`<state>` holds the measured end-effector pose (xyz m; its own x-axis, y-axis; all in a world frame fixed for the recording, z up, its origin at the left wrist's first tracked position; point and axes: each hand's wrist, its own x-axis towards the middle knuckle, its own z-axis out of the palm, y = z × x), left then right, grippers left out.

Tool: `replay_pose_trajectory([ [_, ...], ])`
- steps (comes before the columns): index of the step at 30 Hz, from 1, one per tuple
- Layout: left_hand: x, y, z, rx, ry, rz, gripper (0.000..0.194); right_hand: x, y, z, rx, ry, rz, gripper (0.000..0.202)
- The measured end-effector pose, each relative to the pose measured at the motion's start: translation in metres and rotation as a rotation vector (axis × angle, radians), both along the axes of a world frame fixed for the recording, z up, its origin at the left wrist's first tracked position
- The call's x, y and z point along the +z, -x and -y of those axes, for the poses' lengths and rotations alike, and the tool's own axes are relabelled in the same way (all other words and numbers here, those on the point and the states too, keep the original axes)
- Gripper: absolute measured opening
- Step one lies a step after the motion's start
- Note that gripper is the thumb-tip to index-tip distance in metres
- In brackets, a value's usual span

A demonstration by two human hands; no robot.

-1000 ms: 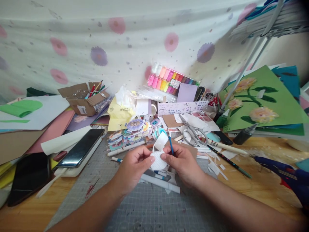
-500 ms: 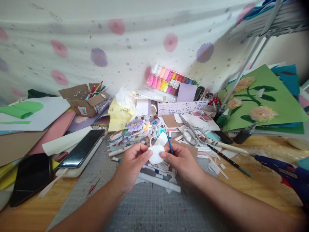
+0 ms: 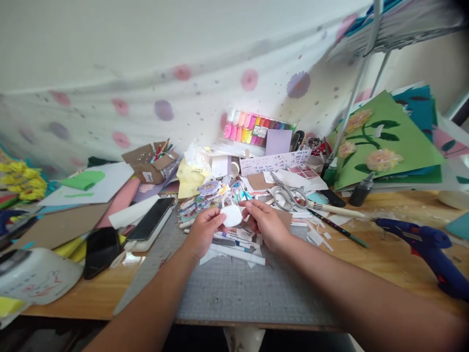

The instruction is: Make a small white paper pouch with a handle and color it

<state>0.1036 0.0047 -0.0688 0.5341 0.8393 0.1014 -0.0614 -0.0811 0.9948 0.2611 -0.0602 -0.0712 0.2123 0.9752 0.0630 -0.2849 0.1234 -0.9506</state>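
Observation:
My left hand (image 3: 205,229) pinches the left edge of a small white roundish piece (image 3: 232,215) with a dimpled surface, between thumb and fingers. A thin white loop stands at its top edge. To the right of the piece, my right hand (image 3: 264,221) has its fingers closed around a thin blue tool (image 3: 245,192) that points up and to the left; its kind is too small to tell. The right fingertips are beside the piece, slightly apart from it. Several pens and a white marker (image 3: 238,254) lie below the hands on the grey cutting mat (image 3: 220,293).
Large scissors (image 3: 291,195) lie beyond my right hand, and a blue glue gun (image 3: 414,232) lies at right. A phone (image 3: 151,217) rests at left. Behind are paper cutouts (image 3: 190,208), a cardboard box (image 3: 144,168) and a coloured clay set (image 3: 256,128).
The view has shifted, showing more of the left side and the table's front edge. My right fingertips have come off the white piece's right edge; the left hand keeps its pinch.

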Motion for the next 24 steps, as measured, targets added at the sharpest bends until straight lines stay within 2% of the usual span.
replay_pose_trajectory([
  [4, 0.015, 0.005, 0.011, 0.084, -0.09, -0.051, 0.016, 0.003, -0.005, -0.006, -0.008, 0.006, 0.012, 0.022],
  [9, 0.031, 0.019, 0.017, 0.176, -0.18, -0.141, 0.018, 0.005, -0.008, -0.011, -0.029, 0.006, 0.041, 0.028],
  [13, 0.042, 0.036, 0.018, 0.182, -0.22, -0.238, 0.02, 0.008, -0.007, -0.011, -0.015, -0.034, 0.057, 0.027],
  [18, 0.051, 0.074, 0.028, 0.091, -0.201, -0.419, 0.024, 0.002, -0.007, -0.013, -0.076, -0.085, 0.086, 0.025],
  [24, 0.043, 0.134, 0.027, 0.089, -0.13, -0.507, 0.023, -0.01, -0.012, -0.017, -0.224, -0.13, 0.161, 0.025],
])
